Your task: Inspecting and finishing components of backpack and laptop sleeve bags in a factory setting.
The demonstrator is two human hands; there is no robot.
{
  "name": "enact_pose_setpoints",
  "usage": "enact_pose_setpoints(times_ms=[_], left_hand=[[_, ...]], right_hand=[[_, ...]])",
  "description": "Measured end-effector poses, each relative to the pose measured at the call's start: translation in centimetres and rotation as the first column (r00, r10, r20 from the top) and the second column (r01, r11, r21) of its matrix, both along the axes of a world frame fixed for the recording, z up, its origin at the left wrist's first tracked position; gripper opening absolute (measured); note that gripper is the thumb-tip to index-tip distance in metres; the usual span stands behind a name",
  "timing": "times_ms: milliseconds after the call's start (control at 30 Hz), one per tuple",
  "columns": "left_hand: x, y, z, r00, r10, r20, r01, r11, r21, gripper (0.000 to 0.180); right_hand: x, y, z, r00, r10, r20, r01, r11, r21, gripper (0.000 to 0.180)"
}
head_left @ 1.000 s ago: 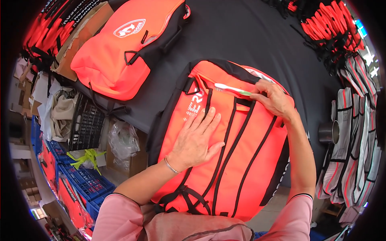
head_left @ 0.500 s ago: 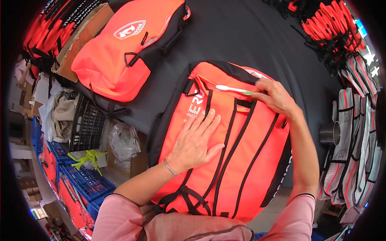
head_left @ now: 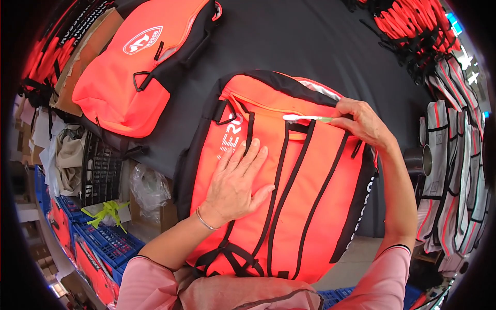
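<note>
Currently right hand [head_left: 361, 121] pinches a white-headed green toothbrush [head_left: 306, 118], long axis pointing left across the orange fabric backpack [head_left: 315, 206]; left hand [head_left: 235, 186] lies flat, released.

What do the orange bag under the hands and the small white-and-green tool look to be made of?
Orange bag: looks like woven synthetic fabric, matte with a slight sheen, with black webbing straps sewn on. Tool in the right hand: probably plastic, smooth white head and pale green handle, like a toothbrush. The left hand lies flat on the bag.
</note>
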State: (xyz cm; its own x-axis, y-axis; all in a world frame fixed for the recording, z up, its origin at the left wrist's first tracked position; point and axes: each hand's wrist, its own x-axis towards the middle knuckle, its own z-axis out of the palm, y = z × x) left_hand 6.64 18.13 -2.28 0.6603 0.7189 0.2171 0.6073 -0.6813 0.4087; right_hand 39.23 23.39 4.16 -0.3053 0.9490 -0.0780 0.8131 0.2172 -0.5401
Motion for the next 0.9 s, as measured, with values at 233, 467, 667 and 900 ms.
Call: enact_pose_setpoints(times_ms=[233, 467, 667, 900], left_hand=[[-0.1, -0.2, -0.2, 1.000, -0.003, 0.002, 0.003, 1.000, -0.004, 0.071], [-0.1, -0.5, -0.1, 0.999, 0.011, 0.035, -0.011, 1.000, -0.020, 0.073], [-0.6, -0.1, -0.3, 1.000, 0.005, 0.029, -0.005, 1.000, -0.019, 0.072], [0.0, -0.3, -0.3, 1.000, 0.020, 0.018, -0.020, 1.000, -0.014, 0.071]], right_hand=[[-5.2, 3.0, -1.4, 0.984, 0.128, -0.124, -0.121, 0.991, 0.059, 0.020], [-3.6, 1.9, -0.8, 0.995, 0.097, -0.031, -0.096, 0.995, 0.036, 0.020], [-4.1, 2.6, -0.8, 0.984, 0.176, -0.018, -0.175, 0.983, 0.059, 0.021], [-2.2, 1.5, 0.3, 0.991, 0.104, 0.084, -0.111, 0.990, 0.086, 0.023]])
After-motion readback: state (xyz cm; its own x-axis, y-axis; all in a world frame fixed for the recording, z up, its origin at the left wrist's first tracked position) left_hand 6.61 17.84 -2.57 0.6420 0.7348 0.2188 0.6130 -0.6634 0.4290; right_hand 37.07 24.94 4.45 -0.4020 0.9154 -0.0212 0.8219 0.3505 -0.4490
